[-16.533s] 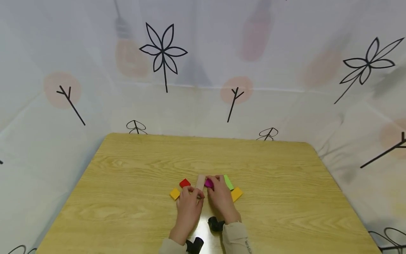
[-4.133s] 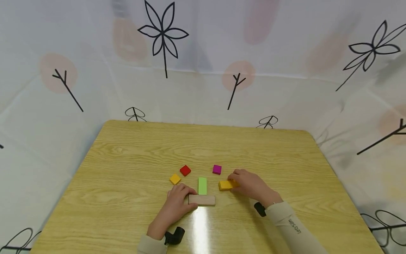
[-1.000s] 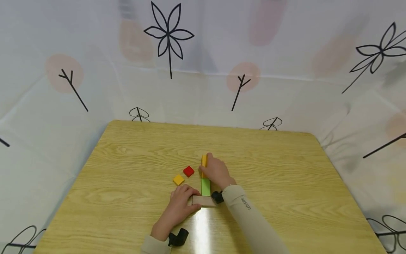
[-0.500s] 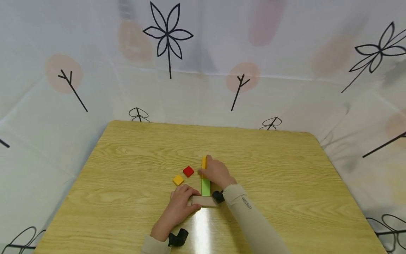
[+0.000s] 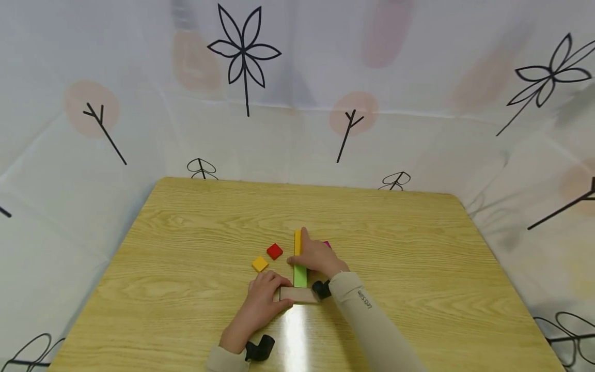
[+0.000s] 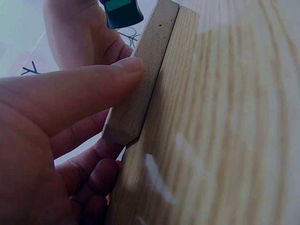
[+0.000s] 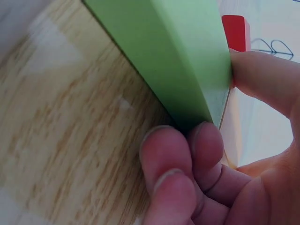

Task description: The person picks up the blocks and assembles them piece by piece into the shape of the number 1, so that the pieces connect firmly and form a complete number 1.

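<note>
In the head view, my left hand (image 5: 265,298) holds one end of a plain wooden block (image 5: 299,295) lying crosswise on the table. Its thumb presses the block's side in the left wrist view. A light green block (image 5: 300,277) stands out from the wooden block's far side, its near end against it. In line beyond the green block lies a longer yellow block (image 5: 298,242). My right hand (image 5: 319,257) reaches over where these two meet. Its thumb and curled fingers pinch the green block (image 7: 173,61) in the right wrist view, while the index finger stretches along the yellow one.
A red block (image 5: 275,251) and a small yellow block (image 5: 260,264) lie left of the row. A magenta block (image 5: 327,244) shows partly behind my right hand. The wooden table (image 5: 186,217) ends at a patterned cloth (image 5: 288,144).
Since 4.1 s ago, my right hand has brought the yellow block left into line with the green one. Over the last second, its thumb has slid nearer to me; the left hand stays on the wooden block.
</note>
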### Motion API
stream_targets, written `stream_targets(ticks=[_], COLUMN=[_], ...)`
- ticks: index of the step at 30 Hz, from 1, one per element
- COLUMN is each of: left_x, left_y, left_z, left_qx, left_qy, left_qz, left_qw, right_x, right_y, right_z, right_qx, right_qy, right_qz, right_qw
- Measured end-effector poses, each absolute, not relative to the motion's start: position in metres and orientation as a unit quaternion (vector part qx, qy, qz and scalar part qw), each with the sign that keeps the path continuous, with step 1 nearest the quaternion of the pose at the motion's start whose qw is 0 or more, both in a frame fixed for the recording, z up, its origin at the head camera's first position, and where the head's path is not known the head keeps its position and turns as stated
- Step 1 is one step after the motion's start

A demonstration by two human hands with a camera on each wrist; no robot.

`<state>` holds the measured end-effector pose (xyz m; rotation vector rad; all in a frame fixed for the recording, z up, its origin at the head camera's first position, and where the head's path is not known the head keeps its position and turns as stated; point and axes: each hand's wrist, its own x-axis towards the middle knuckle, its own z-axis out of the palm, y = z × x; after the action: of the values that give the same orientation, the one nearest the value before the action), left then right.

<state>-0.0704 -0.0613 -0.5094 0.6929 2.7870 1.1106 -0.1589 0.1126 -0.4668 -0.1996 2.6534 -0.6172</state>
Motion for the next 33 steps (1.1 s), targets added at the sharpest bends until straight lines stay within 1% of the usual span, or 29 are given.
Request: stream_targets(ticks=[10,20,33], left_x=[-0.0703,-0.0697,-0.0695], left_y=[-0.0617,-0.0615,-0.0615], left_z=[-0.5107,-0.5085,-0.5084], left_qx=[0.230,0.230,0.231], left_qy=[0.907,0.908,0.909], left_qz=[0.352,0.350,0.345], left_qw=[0.029,0.029,0.027], right_x=[-0.1588,-0.1576,-0.1567], right_y=[0.1136,0.1163,0.1158], right_z=[-0.4712,-0.4636,-0.4631], right_qx=[-0.076,-0.079,-0.078], right_qy=[0.950,0.945,0.948], right_qz=[-0.228,-0.243,-0.236], right_qw=[0.202,0.203,0.198])
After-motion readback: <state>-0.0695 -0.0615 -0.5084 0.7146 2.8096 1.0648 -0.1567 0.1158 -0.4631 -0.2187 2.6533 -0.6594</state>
